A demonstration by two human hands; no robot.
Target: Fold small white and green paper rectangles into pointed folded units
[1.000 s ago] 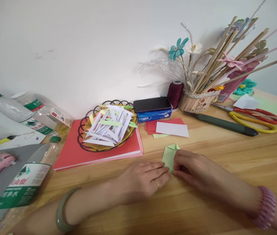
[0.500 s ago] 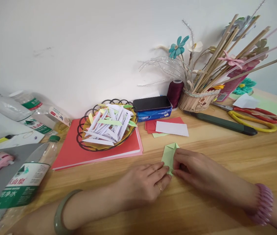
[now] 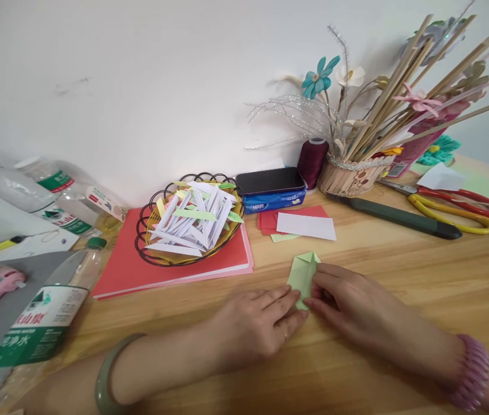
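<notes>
A folded strip of light green paper point(image 3: 302, 275) lies on the wooden table, its top corners turned in to a blunt point. My left hand point(image 3: 255, 323), with a ring on one finger, has its fingers stretched out flat over the strip's lower left edge. Its thumb is hidden. On the other side my right hand point(image 3: 348, 297) pinches the right edge of the strip between thumb and fingers. Beyond the strip lie a white paper rectangle point(image 3: 307, 225) and red paper pieces point(image 3: 267, 221).
A black-rimmed basket point(image 3: 140, 249) of folded strips sits on red paper point(image 3: 117, 262). Behind are a phone point(image 3: 266, 181) on a blue packet point(image 3: 274, 202), a thread spool point(image 3: 312, 162) and a flower holder point(image 3: 348, 177). Scissors point(image 3: 456, 213) lie right; bottles point(image 3: 39, 323) lie left.
The view has shifted slightly. Both hands stay at the green paper, with the right fingers still pinching its edge; the fold looks much the same.
</notes>
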